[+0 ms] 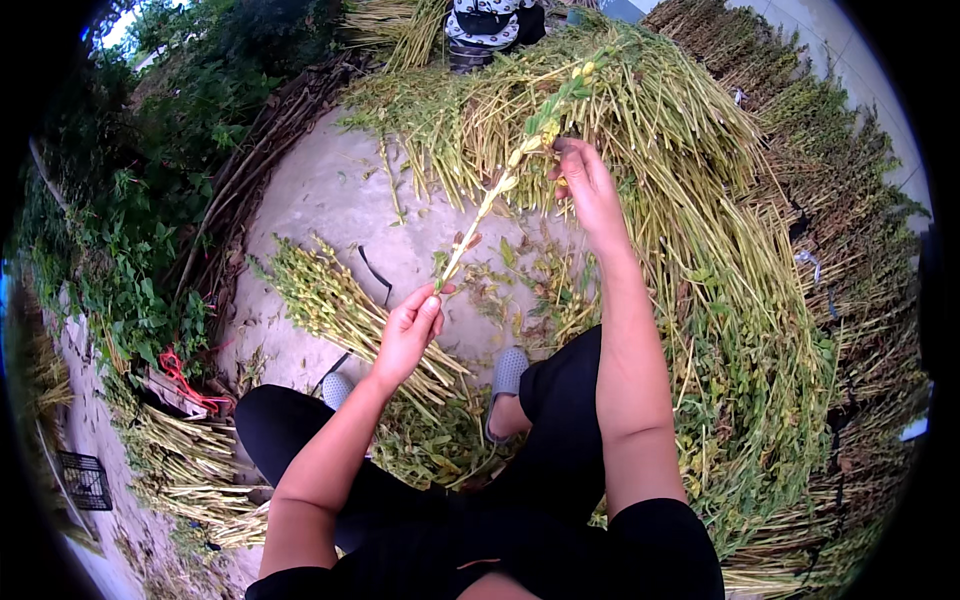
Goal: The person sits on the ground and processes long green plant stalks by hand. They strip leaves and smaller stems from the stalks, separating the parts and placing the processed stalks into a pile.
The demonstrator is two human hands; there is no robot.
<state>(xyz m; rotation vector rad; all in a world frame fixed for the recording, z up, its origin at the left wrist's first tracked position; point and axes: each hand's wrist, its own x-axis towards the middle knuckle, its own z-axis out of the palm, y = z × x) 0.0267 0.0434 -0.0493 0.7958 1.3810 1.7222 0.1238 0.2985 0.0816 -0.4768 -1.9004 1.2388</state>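
My left hand (pixel 411 330) grips the lower end of a single plant stalk (pixel 486 204), which slants up and to the right. Pale pods line its middle, with green pods and leaves near the tip. Beside the upper part of that stalk is my right hand (pixel 583 176), fingers bent; whether it touches the pods I cannot tell. Below and left of the stalk, a bundle of cut stalks with pods (pixel 330 300) lies on the concrete ground, partly behind my left hand. Loose green leaves (pixel 435 442) lie between my feet.
A large heap of cut stalks (pixel 675 150) curves from the top down the right side. Darker bundles (pixel 862 247) line the far right. Red cord (pixel 180 379), more stalks (pixel 180 450) and a black crate (pixel 85 480) are at left. Another person (pixel 484 30) is at the top.
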